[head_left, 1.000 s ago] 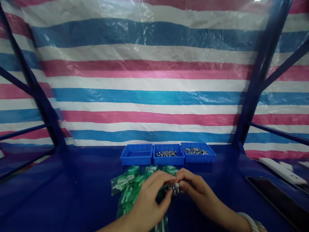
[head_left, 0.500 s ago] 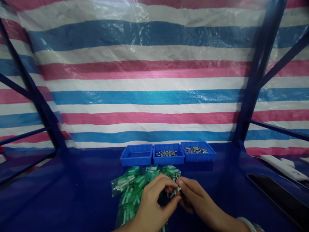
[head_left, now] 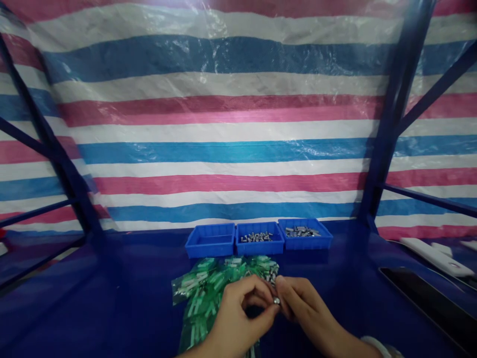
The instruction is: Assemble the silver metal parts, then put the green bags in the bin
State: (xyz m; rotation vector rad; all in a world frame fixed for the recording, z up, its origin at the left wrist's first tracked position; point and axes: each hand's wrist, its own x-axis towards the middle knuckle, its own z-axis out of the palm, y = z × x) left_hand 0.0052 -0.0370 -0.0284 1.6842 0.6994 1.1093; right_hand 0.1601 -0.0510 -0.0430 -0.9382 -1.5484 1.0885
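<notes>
My left hand (head_left: 236, 313) is closed in a pinch, thumb and index finger meeting at a small shiny metal screw (head_left: 276, 301), of which only the rounded end shows. Against the other side of that screw press the closed fingers of my right hand (head_left: 307, 308); whatever lies inside them is hidden. Beneath and left of my left hand spreads a pile of clear plastic bags with green markings (head_left: 203, 293), with pale strips and metal pieces in them. Some small metal parts (head_left: 271, 271) show just behind my fingertips.
Three blue bins stand in a row behind the bags: a left bin (head_left: 210, 250), a middle bin with small screws (head_left: 257, 237), and a right bin with flat metal pieces (head_left: 301, 232). A black phone-like slab (head_left: 425, 303) and a white power strip (head_left: 436, 256) lie at right.
Both hands have drawn closer together and a little lower. Several loose metal pieces showed between the fingers before; now one shiny end shows.
</notes>
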